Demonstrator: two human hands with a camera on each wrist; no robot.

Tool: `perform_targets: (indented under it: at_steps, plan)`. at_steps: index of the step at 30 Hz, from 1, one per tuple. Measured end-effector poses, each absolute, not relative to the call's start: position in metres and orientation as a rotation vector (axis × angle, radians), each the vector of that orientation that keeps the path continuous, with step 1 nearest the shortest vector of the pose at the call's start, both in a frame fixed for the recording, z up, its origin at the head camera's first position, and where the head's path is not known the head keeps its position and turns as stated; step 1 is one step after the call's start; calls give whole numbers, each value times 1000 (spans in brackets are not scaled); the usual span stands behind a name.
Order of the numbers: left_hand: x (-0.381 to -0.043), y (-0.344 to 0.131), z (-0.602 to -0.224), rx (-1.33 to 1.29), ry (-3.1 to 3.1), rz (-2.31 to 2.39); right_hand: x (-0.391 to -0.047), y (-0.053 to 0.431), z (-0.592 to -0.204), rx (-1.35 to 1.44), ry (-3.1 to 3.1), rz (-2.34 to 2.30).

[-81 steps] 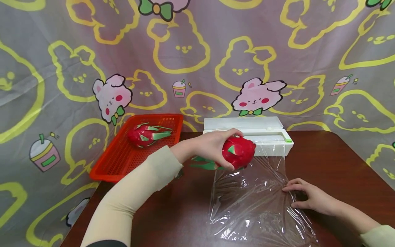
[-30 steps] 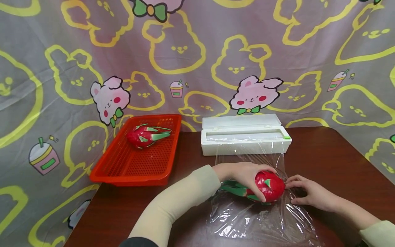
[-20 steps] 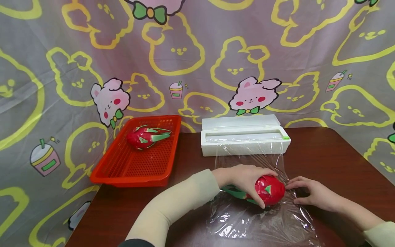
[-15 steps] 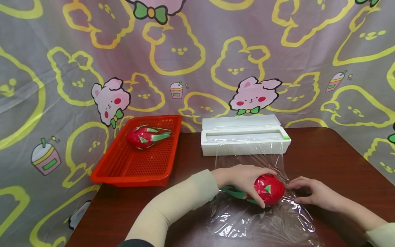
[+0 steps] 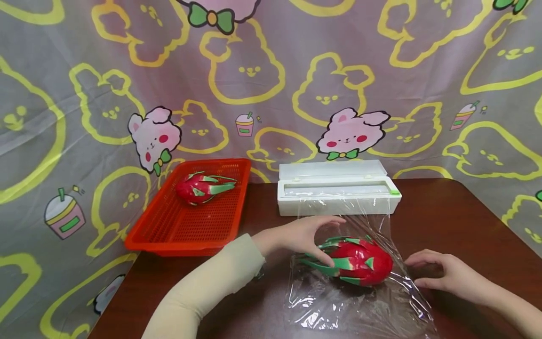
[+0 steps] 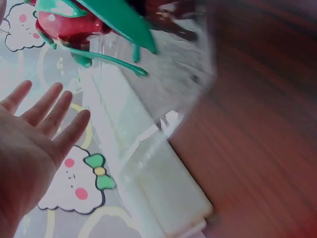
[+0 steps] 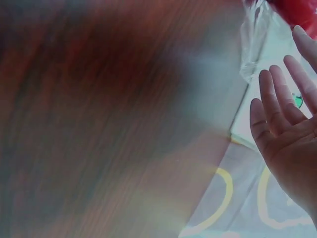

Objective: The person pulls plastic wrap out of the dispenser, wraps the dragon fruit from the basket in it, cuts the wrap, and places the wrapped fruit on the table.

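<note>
A red dragon fruit [image 5: 364, 259] with green leaf tips lies on a sheet of cling film [image 5: 338, 306] in the middle of the table. Spread beside its leafy end is my left hand [image 5: 298, 235], fingers and thumb apart, holding nothing. My right hand [image 5: 453, 275] hovers off the film's right edge, its fingers relaxed and free of the film. In the left wrist view the left palm [image 6: 29, 148] faces up with its fingers extended, below the fruit's green leaves [image 6: 124, 29]. The right wrist view shows the right fingers [image 7: 280, 94] extended too.
The film runs out of a white cling film dispenser [image 5: 338, 205] with its lid raised, at the back of the table. An orange-red basket [image 5: 182, 235] on the left holds a second dragon fruit [image 5: 196, 187]. A patterned curtain [image 5: 271, 84] stands behind the table [image 5: 457, 221].
My left hand carried the dragon fruit right and down onto the film, then let go and drew back to the left. My right hand has come off the film's edge, moving slightly right.
</note>
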State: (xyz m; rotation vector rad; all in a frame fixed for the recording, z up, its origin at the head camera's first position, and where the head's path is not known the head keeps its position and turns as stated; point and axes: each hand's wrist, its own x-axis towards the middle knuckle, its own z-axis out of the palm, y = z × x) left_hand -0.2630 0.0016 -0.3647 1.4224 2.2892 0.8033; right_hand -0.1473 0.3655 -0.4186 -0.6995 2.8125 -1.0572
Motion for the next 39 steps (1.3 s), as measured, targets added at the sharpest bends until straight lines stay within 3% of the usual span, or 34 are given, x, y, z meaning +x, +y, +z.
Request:
perform_targets:
  at_steps: [9,18,27,39]
  plan:
    - [-242,-56,-369,1552,2374,898,-129,365,-417,-888,2612,-1206]
    - [-211,-81,-385,1648,2217,782,-121,364,-431,-1072,2231,-1324]
    - [-187,-92,-400,1698,2179,611,-114,358,-440,-1019,2058,-1378]
    - [-183,-97,-411,1677,2262,374,-111,355,-445,-988,2239,-1213]
